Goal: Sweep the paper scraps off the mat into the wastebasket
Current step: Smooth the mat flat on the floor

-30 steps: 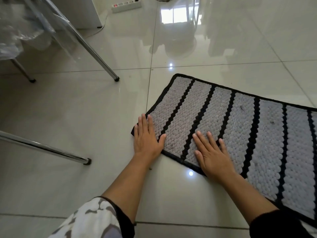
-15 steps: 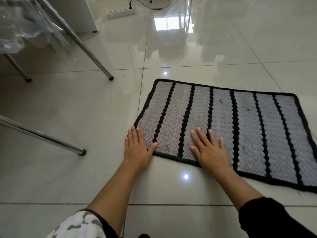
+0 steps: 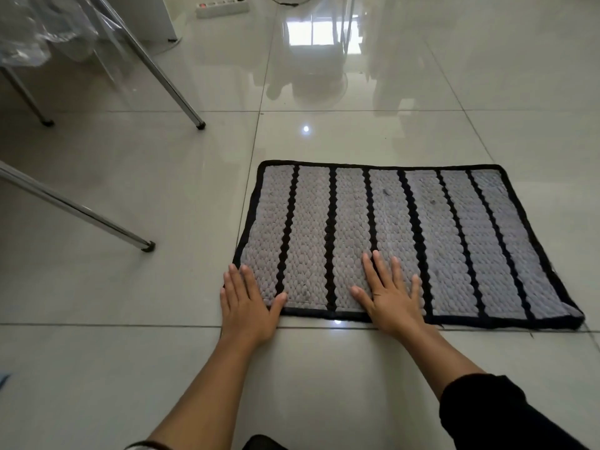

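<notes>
Item: rectangular woven mat [image 3: 454,241], grey pebbled weave with black stripes and a black bound border. Lies flat on the glossy pale tiled floor [image 3: 130,303], right of centre in the head view. Long axis runs left to right across the view; the black stripes run across the short way, from the near edge to the far edge, fanning slightly toward the right. Near edge sits just beyond a tile joint; the right near corner looks a little frayed.

Marks on mat: a few small dark specks [image 3: 386,191] on the far half, too small to tell whether they are paper scraps.

Left hand [image 3: 248,303]: palm down, fingers together and extended, flat, holding nothing. It rests at the mat's near left corner, thumb and inner fingers over the grey weave, the rest of the hand on the floor beside the border.

Right hand [image 3: 391,297]: palm down, fingers spread wide, flat, holding nothing. It lies on the mat across the near border, left of the mat's middle, fingertips pointing toward the far edge. Dark sleeve on that arm.

Surroundings: slanted chrome metal legs [image 3: 168,82] at left, well apart from the mat; clear plastic sheeting [image 3: 39,37] at upper left; white power strip [image 3: 222,8] on the floor at the far edge.
</notes>
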### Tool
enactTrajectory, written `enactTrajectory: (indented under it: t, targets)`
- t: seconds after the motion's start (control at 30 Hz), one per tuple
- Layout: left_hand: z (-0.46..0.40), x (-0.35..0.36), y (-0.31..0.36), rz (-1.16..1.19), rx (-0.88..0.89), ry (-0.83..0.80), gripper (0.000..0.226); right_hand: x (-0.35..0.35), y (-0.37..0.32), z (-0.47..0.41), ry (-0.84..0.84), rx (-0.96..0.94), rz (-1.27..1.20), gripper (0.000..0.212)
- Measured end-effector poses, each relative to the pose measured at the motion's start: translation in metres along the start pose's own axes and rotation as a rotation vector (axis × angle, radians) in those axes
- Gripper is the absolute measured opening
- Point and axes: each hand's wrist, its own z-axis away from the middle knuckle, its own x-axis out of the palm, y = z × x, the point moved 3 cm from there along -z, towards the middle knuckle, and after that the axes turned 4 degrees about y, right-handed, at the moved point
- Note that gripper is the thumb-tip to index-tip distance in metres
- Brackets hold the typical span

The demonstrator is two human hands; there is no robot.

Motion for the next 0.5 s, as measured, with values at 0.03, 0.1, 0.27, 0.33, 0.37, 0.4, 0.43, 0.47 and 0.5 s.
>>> enactTrajectory:
  t: [0.03, 0.1, 0.27, 0.33, 0.37, 0.4, 0.43, 0.47, 0.5]
  targets:
    - [0.007, 0.001, 0.000, 0.005, -0.008, 0.005, 0.089, 0.000, 0.003, 0.004, 0.001, -0.012, -0.006, 0.062]
    - [0.020, 0.004, 0.002, 0.008, -0.023, 0.026, 0.089, -0.001, 0.008, 0.010, 0.007, -0.045, -0.016, 0.062]
    - [0.032, 0.005, 0.004, -0.018, 0.000, 0.090, 0.088, -0.007, 0.022, 0.025, 0.080, -0.056, 0.009, 0.071]
    - [0.029, 0.007, 0.007, -0.032, 0.080, 0.083, 0.086, -0.010, 0.034, 0.027, 0.128, 0.055, 0.043, 0.068]
    - [0.026, 0.008, 0.009, -0.038, 0.110, 0.066, 0.086, -0.010, 0.039, 0.028, 0.131, 0.100, 0.051, 0.067]
    - [0.024, 0.009, 0.011, -0.044, 0.120, 0.047, 0.088, -0.010, 0.043, 0.028, 0.120, 0.124, 0.054, 0.067]
    - [0.021, 0.010, 0.012, -0.049, 0.113, 0.030, 0.088, -0.009, 0.046, 0.027, 0.104, 0.133, 0.054, 0.067]
    - [0.019, 0.011, 0.013, -0.053, 0.100, 0.020, 0.085, -0.009, 0.047, 0.026, 0.092, 0.134, 0.052, 0.067]
    - [0.017, 0.011, 0.013, -0.060, 0.091, 0.010, 0.080, -0.008, 0.047, 0.025, 0.089, 0.136, 0.047, 0.067]
